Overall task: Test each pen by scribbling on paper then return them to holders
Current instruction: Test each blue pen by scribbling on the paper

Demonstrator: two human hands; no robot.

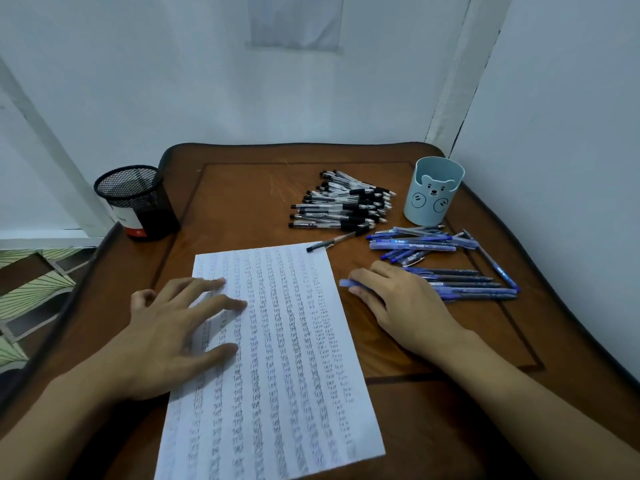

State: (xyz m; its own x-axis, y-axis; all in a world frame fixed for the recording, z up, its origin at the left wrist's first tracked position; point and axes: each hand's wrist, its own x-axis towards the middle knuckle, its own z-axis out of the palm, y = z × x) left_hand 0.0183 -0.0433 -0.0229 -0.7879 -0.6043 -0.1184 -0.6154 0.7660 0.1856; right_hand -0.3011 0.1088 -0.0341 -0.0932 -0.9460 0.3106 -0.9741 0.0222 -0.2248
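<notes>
At centre frame, the left hand lies flat with fingers spread on the scribbled paper. Just right of the sheet, the right hand rests on the tabletop, fingers curled round a blue pen. Black pens and blue pens lie heaped at the upper right beside the bear holder; the mesh holder stands at the upper left.

Brown wooden table, white walls
</notes>
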